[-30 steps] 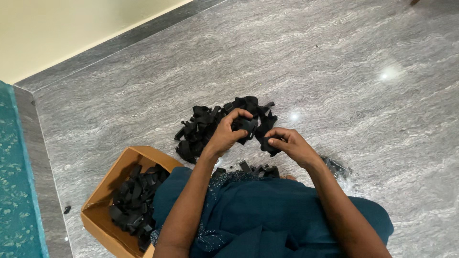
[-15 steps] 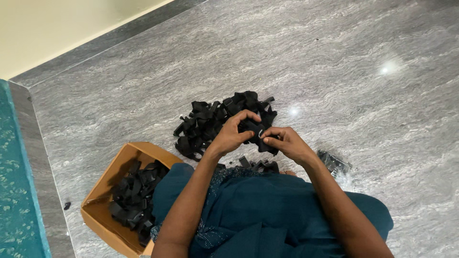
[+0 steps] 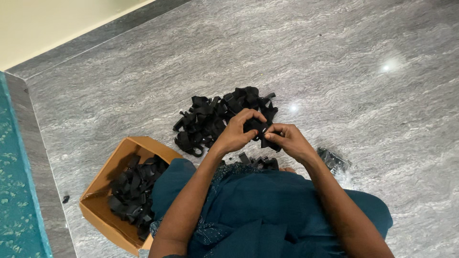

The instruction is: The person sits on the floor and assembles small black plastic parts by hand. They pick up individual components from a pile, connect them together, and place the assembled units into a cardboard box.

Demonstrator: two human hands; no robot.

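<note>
Head view: the camera looks straight down at a seated person in teal clothing on a grey marbled floor (image 3: 334, 57).
Left hand (image 3: 237, 134): its fingers curl over and clamp the near-left end of a small black strap piece (image 3: 262, 130).
Right hand (image 3: 289, 139): its thumb and fingertips pinch the right end of the same piece, so the two hands are close together, joined through it.
Strap piece, place: it is held just above the floor, in front of the person's lap, over the near edge of the black pile.
Strap piece, long axis: it appears to run from upper left to lower right in the picture, from one hand to the other; which end is the buckle end cannot be told, since the fingers cover most of it.
Pile of black straps (image 3: 210, 119): it lies loose on the floor just beyond the hands and spreads away to the left of them.
Cardboard box (image 3: 103, 179): it is open, sits on the floor at the person's left, and holds more black pieces (image 3: 134, 188).
Lap: a few black pieces (image 3: 260, 162) rest at the edge of the teal cloth, just below the hands.
Clear bag (image 3: 333, 161): it holds dark parts and lies on the floor at the person's right, near the right forearm.
Teal mat (image 3: 14, 191): it runs along the left edge of the picture.
</note>
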